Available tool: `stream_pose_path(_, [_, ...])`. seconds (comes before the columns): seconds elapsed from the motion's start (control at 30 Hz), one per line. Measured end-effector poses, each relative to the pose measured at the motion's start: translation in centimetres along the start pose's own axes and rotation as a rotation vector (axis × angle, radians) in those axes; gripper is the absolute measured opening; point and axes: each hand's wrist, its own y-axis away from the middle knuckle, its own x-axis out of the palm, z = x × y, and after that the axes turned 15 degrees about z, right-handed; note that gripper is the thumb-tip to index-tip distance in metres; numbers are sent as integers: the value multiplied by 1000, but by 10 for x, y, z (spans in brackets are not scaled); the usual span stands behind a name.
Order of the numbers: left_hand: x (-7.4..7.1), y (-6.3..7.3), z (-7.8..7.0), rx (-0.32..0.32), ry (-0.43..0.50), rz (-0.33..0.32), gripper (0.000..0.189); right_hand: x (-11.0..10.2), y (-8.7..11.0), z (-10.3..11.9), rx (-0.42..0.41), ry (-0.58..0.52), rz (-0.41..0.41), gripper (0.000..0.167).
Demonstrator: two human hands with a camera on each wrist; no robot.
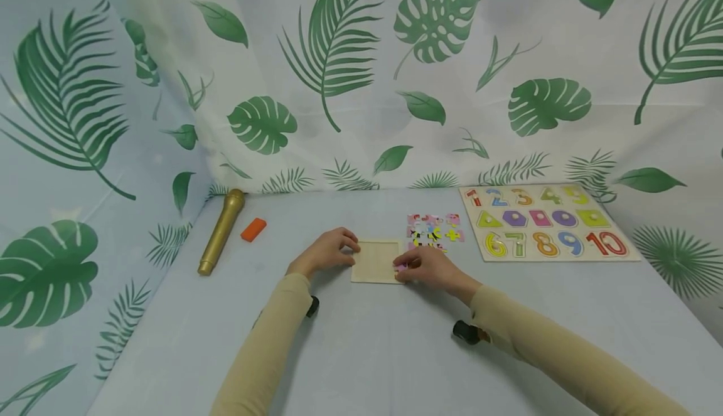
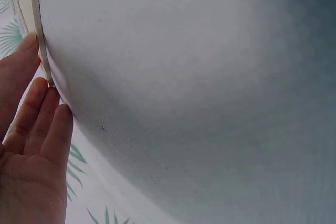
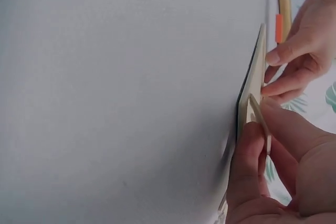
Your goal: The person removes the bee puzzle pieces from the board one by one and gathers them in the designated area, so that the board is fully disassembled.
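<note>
A shallow square wooden puzzle frame (image 1: 375, 261) lies flat on the table between the two hands. My left hand (image 1: 332, 250) touches its left edge; in the left wrist view, the thumb (image 2: 29, 43) and the fairly straight fingers meet the rim at separate spots. With thumb and fingers, my right hand (image 1: 429, 266) pinches a pink puzzle piece (image 1: 400, 268) over the frame's right side. From the right wrist, that thin piece (image 3: 260, 121) appears tilted above the frame. Loose jigsaw pieces (image 1: 433, 220) with pink, yellow and black print lie just beyond the right hand, which partly hides the nearest ones.
A number and shape board (image 1: 533, 261) lies at the back right. Toward the back left are a gold microphone (image 1: 221, 234) and an orange block (image 1: 253, 229). A leaf-printed cloth (image 1: 350, 90) hangs behind the pale table (image 1: 373, 353).
</note>
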Motion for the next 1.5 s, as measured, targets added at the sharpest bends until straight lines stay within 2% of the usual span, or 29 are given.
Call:
stream_pose_path(0.2, [-2, 1, -1, -14, 2, 7, 27, -5, 6, -3, 26, -86, -35, 27])
stream_pose_path(0.37, [-3, 2, -4, -10, -1, 10, 27, -20, 20, -14, 64, -110, -76, 33])
stream_pose_path(0.53, [-2, 2, -6, -7, 2, 13, 27, -45, 38, -34, 126, -63, -122, 37])
stream_pose_path(0.7, [-1, 1, -5, -10, 4, 10, 27, -65, 50, -49, 140, 6, -151, 37])
stream_pose_path(0.9, [0, 1, -3, -11, 2, 7, 27, -73, 49, -58, 157, 38, -140, 37])
stream_pose_path(1.27, [1, 1, -2, -28, 10, 11, 27, -74, 44, -61, 160, 35, -128, 37])
stream_pose_path(1.5, [1, 2, -1, -23, 9, 10, 27, -73, 41, -58, 148, 102, -149, 34])
